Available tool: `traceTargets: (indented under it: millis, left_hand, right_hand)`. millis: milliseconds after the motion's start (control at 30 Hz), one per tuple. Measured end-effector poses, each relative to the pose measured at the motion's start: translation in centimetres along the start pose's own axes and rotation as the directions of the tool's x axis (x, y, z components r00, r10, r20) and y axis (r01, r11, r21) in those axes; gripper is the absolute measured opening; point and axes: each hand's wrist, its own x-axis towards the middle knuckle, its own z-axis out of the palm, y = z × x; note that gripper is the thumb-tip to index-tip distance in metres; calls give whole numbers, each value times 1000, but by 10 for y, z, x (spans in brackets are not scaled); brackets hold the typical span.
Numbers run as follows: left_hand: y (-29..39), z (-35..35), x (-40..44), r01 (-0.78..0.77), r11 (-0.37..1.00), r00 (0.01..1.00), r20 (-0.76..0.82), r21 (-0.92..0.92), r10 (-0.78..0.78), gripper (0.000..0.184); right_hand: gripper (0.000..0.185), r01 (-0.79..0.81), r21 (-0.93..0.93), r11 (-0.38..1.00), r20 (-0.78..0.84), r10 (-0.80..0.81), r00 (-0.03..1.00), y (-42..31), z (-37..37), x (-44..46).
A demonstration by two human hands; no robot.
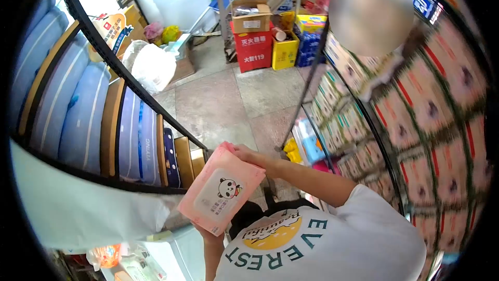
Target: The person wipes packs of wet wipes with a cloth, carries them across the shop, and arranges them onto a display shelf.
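Observation:
A pink pack of wet wipes (205,187) with a white lid and a panda picture is held in front of my white T-shirt. My right hand (244,154) grips its far upper end, the fingers partly hidden behind the pack. At the lower near corner, my left hand (209,233) supports it, with most of its fingers hidden underneath. The pack is tilted, its printed face turned up toward me.
Blue packages (86,109) line a black-framed shelf on the left. Pink-and-green packs (426,94) are stacked on the right. A red box (252,50), a yellow box (284,52) and a white bag (152,68) stand on the tiled floor (208,99) ahead.

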Motion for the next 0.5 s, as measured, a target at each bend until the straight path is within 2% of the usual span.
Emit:
traceTargets:
  millis: [67,133,167,200,233,267,333,367,400,467,500]
  left_hand:
    - [9,46,43,-26,995,996,-79,101,34,76]
    - [9,66,98,-105,967,984,-113,231,134,76]
    - [6,68,125,-116,973,987,-91,201,136,76]
    - [3,68,155,-120,977,989,-60,174,132,75]
    - [4,72,186,-88,981,996,8,170,88,76]
    - [4,73,215,-66,982,998,17,177,64,76]
    - [-2,76,290,-86,990,950,308,110,48,70]
    - [-9,70,327,-121,983,949,306,141,73,70]
    - [-15,73,359,-276,893,951,237,355,200,67]
    - [-12,103,419,-225,801,968,220,555,120,68]
    - [-12,116,444,-215,754,966,248,620,71,68]
  right_hand:
    - [42,-54,-11,998,-28,54,998,-30,-21,30]
    - [46,-75,47,996,25,74,997,-50,-58,50]
    - [48,18,-21,1000,57,-17,998,-71,-65,52]
    - [50,123,-83,989,87,-116,989,-90,-79,61]
    - [54,38,-73,997,83,-32,996,-101,-101,76]
    - [54,47,-62,997,60,-43,997,-108,-117,92]
    - [58,148,-86,985,-138,-159,978,-129,-155,127]
    - [62,223,-217,950,-103,-250,963,-148,-174,141]
    - [62,257,-228,939,-172,-298,939,-153,-198,160]
    - [67,194,-15,981,-53,-194,979,-172,-254,192]
    - [74,220,-149,964,-159,-243,957,-193,-261,202]
